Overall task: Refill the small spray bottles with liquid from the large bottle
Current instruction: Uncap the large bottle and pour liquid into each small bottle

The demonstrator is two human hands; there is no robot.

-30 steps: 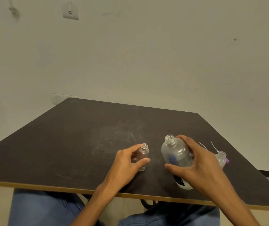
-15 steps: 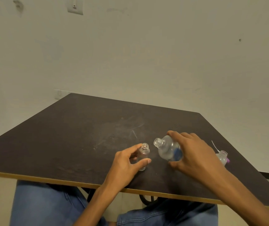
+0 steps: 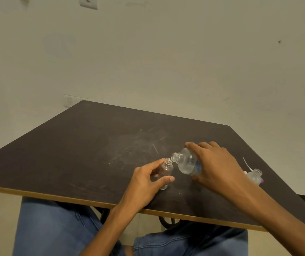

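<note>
A small clear spray bottle (image 3: pixel 167 169) without its cap stands upright on the dark table (image 3: pixel 77 152). My left hand (image 3: pixel 146 183) holds it between thumb and fingers. My right hand (image 3: pixel 218 167) grips the large clear bottle (image 3: pixel 186 162), which is lifted and tipped to the left. Its open mouth sits just above and right of the small bottle's neck. I cannot tell whether liquid is flowing. A second small open bottle (image 3: pixel 254 177) stands at the right, partly behind my right forearm.
A thin white dip tube (image 3: pixel 246 164) and a bit of a purple sprayer part (image 3: pixel 262 180) lie by the second small bottle near the table's right edge. The table's front edge runs just over my knees. A plain wall stands behind the table.
My right hand has lifted the large bottle off the table, tipped it leftward and brought its mouth to the small bottle's neck. My left hand has kept its hold on the small bottle.
</note>
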